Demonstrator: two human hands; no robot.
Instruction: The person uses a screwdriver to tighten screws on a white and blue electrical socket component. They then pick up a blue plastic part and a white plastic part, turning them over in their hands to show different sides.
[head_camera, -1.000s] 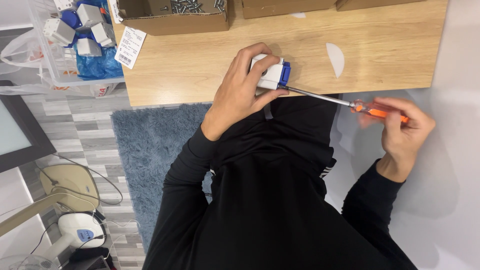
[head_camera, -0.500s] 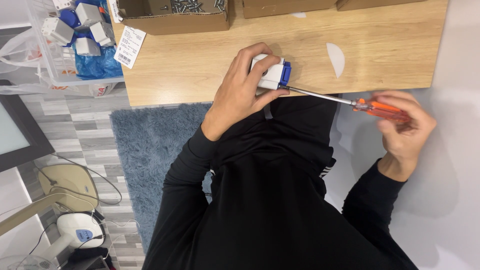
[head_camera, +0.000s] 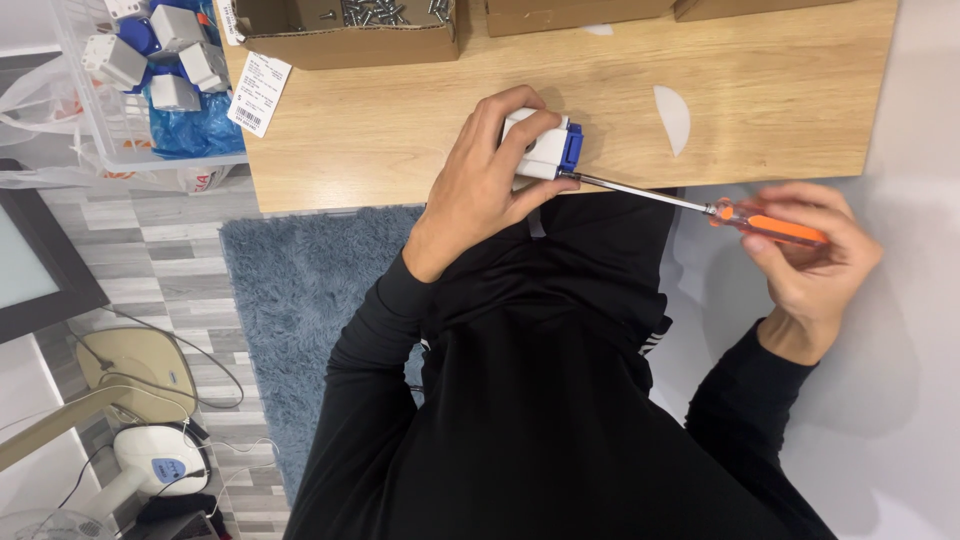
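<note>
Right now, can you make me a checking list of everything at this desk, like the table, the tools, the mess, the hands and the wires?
Surface: wooden table, bare in the middle, a white half-round piece lying on it.
Job's things: white and blue part at the table edge; screwdriver, orange handle, tip at the blue end.
Clutter: cardboard box of screws; clear bin of similar white parts; paper tag.
Fingers: left hand wraps the part; right hand grips the handle.
Cables: thin wires on the floor by a white device.
Surroundings: blue rug, grey floor, white wall on the right.
</note>
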